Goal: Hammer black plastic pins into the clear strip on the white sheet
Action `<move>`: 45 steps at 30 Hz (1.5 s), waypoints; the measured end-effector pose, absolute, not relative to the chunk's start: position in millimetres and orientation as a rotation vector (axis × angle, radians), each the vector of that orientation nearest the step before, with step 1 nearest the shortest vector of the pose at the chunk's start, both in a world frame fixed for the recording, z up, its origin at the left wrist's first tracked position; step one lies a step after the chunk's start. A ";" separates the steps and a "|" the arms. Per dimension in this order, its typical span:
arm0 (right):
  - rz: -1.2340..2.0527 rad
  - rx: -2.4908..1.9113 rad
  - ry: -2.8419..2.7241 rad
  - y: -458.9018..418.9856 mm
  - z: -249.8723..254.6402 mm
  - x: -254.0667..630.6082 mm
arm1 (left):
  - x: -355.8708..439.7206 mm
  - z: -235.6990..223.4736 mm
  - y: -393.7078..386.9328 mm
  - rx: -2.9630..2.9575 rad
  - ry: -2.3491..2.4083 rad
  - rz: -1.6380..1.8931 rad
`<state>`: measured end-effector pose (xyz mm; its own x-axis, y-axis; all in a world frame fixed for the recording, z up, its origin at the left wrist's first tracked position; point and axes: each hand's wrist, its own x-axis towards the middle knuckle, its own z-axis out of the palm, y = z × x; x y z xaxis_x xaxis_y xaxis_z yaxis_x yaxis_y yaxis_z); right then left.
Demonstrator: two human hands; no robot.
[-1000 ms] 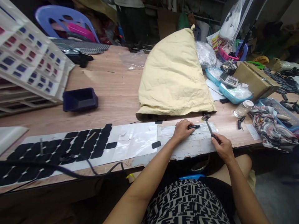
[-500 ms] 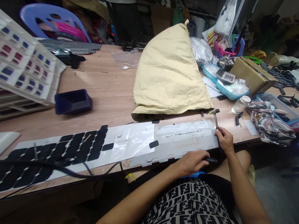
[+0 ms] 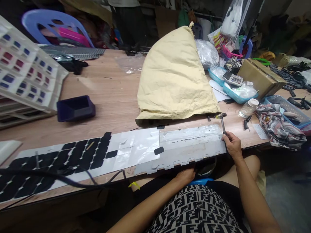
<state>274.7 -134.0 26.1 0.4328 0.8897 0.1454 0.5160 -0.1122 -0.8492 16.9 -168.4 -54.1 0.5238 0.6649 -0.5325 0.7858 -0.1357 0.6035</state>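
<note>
My right hand (image 3: 232,145) is wrapped round the handle of a small hammer (image 3: 222,123), whose yellow-and-dark head lies over the table at the far right end of a grey board. My left hand (image 3: 186,175) reaches under the front edge of the grey board (image 3: 194,147), and its fingers are hidden there. Whether it holds anything cannot be seen. Left of the board lies a white sheet (image 3: 143,142) with rows of black rounded pieces (image 3: 80,152) on it. A black piece (image 3: 159,150) sits where sheet and board meet.
Behind the board stands a large pale yellow sack (image 3: 177,77). A dark blue bin (image 3: 76,111) and a white crate (image 3: 31,74) are at left. To the right are a jar (image 3: 249,107), a crumpled cloth (image 3: 279,129) and a calculator (image 3: 232,78). Black cables (image 3: 73,183) cross the front left.
My left hand, which held a black object above my lap, has moved left and down beneath the board's edge, and that object is out of sight. My right hand still holds the hammer.
</note>
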 end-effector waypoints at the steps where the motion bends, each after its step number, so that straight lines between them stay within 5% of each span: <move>1: 0.511 -1.769 -1.218 -134.0 25.5 274.9 | 18.1 -41.8 -169.5 1.892 1.151 -0.195; 6: 0.505 -1.767 -1.225 -134.0 21.8 276.6 | 36.6 36.8 -148.1 1.854 0.703 0.015; 10: 0.507 -1.756 -1.229 -133.9 22.3 276.4 | 71.6 62.8 -81.3 1.839 1.030 0.472; 14: 0.484 -1.753 -1.235 -134.1 21.6 276.5 | 110.2 47.9 -6.1 1.817 1.460 0.704; 20: 0.482 -1.748 -1.239 -135.0 18.6 277.1 | 139.7 36.7 33.2 1.777 1.722 0.583; 29: 0.487 -1.748 -1.227 -135.6 21.1 275.0 | 70.3 39.0 5.7 2.083 1.472 0.361; 45: 0.226 -1.744 -1.690 -154.6 46.3 246.3 | 30.1 12.0 -9.4 2.024 1.215 0.671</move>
<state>246.3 -154.6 46.3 0.1388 0.9334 0.3308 0.8136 0.0830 -0.5754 30.1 -9.4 12.0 0.4328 0.8974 0.0855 0.5503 -0.3381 0.7635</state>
